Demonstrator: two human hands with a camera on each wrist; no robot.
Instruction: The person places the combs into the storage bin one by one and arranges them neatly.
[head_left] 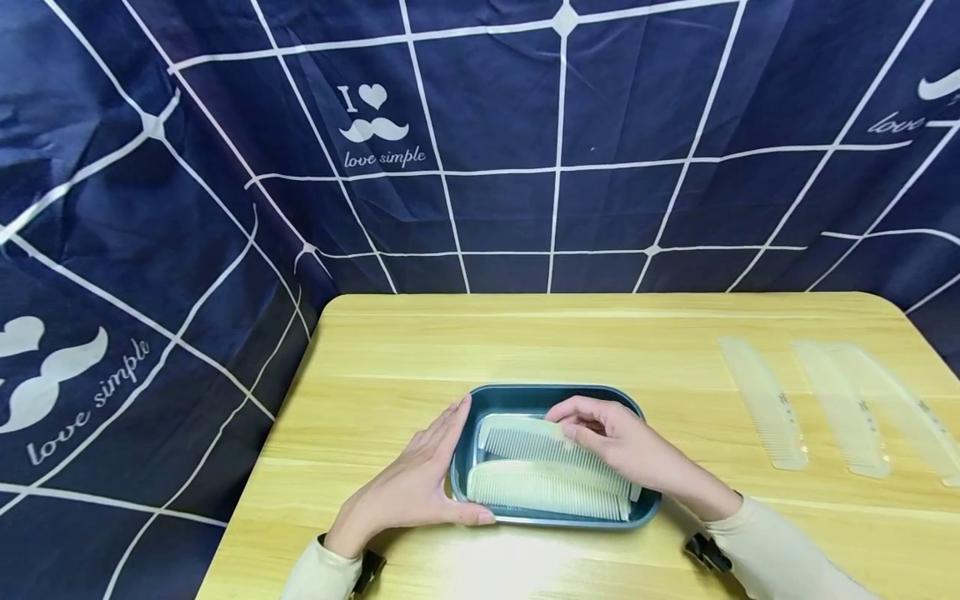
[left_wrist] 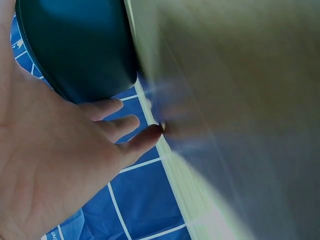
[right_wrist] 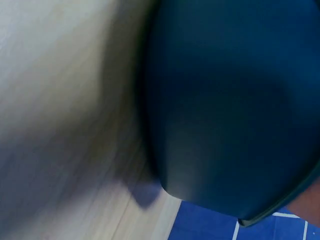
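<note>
A dark teal rectangular box [head_left: 517, 398] holds pale translucent combs. The front comb [head_left: 540, 492] lies lengthwise in it, and another comb [head_left: 517, 433] lies behind, partly hidden by my right hand [head_left: 618, 433]. Thumb and curled fingers of that hand pinch the rear comb along its upper edge. My left hand [head_left: 416, 483] rests against the box's left end, fingers extended along the side and thumb at the front rim. In the left wrist view, the extended fingers touch the box's outer wall [left_wrist: 80, 50]. The right wrist view mostly shows the box's outside [right_wrist: 225, 110].
Three more combs lie on the wooden table [head_left: 390, 350] to the right: a left one [head_left: 763, 408], a middle one [head_left: 840, 408] and a right one [head_left: 903, 408], the last two overlapping near their tops. Dark blue patterned cloth [head_left: 495, 208] hangs behind and at left.
</note>
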